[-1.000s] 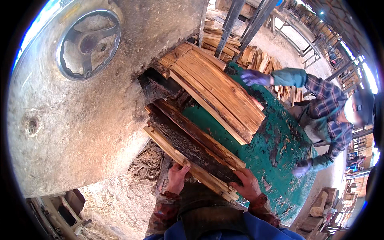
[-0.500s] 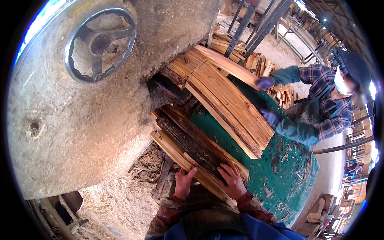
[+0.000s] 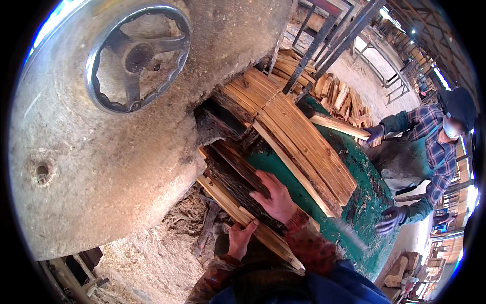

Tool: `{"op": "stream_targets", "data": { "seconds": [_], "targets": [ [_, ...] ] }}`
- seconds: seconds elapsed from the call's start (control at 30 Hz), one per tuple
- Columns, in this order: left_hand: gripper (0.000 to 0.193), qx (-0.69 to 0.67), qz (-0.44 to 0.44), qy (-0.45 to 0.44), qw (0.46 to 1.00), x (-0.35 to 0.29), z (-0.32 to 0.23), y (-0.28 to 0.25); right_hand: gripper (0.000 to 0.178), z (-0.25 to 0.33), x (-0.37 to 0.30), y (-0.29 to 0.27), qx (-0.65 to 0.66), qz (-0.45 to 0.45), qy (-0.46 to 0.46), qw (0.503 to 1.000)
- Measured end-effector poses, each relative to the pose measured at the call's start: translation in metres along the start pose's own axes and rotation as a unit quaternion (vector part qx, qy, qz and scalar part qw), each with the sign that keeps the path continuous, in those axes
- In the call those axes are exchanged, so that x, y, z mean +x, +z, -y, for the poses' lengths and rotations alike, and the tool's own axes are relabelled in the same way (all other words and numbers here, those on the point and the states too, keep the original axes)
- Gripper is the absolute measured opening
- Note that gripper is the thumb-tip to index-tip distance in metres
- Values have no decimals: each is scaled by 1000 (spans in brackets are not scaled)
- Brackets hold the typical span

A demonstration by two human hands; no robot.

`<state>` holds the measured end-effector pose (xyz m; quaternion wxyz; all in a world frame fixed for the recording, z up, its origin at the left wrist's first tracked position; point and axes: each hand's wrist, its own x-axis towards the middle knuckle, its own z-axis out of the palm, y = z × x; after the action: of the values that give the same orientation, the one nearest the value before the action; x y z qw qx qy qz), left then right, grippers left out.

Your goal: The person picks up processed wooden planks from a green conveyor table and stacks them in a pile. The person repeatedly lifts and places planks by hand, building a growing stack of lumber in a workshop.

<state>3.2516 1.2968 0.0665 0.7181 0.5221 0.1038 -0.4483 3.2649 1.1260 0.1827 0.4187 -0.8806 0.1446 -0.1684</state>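
Note:
My left hand grips the near edge of a light wooden plank, its thumb on top. Beside that plank lie dark, bark-covered slabs, their far ends by the opening in the machine. My right hand rests flat on the slabs with its fingers spread. Farther right, a row of sawn boards lies side by side on the green table, reaching to the machine.
A large machine housing with a metal handwheel stands at the left. Across the table, a co-worker holds a board. Beyond are wood piles and metal posts. Sawdust covers the floor.
My right hand has moved forward and left along the slabs. The co-worker has drawn the long board away from the row and let one hand swing off toward the near right.

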Motion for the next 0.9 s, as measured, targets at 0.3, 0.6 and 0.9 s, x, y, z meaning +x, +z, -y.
{"op": "stream_targets", "data": {
  "seconds": [0.3, 0.6, 0.9],
  "targets": [
    [35, -50, 28, 43, 997, -3, -9, 3, 64, -31, 73, 31, -43, -67, 44, 996],
    [33, -45, 33, 1, 998, -1, -4, 0, 84, -76, 111, 47, -33, -136, 189, 972],
    [34, -34, 32, 21, 999, 1, -1, -2, 51, -76, 111, 22, -226, -89, 128, 962]
  ]
}}
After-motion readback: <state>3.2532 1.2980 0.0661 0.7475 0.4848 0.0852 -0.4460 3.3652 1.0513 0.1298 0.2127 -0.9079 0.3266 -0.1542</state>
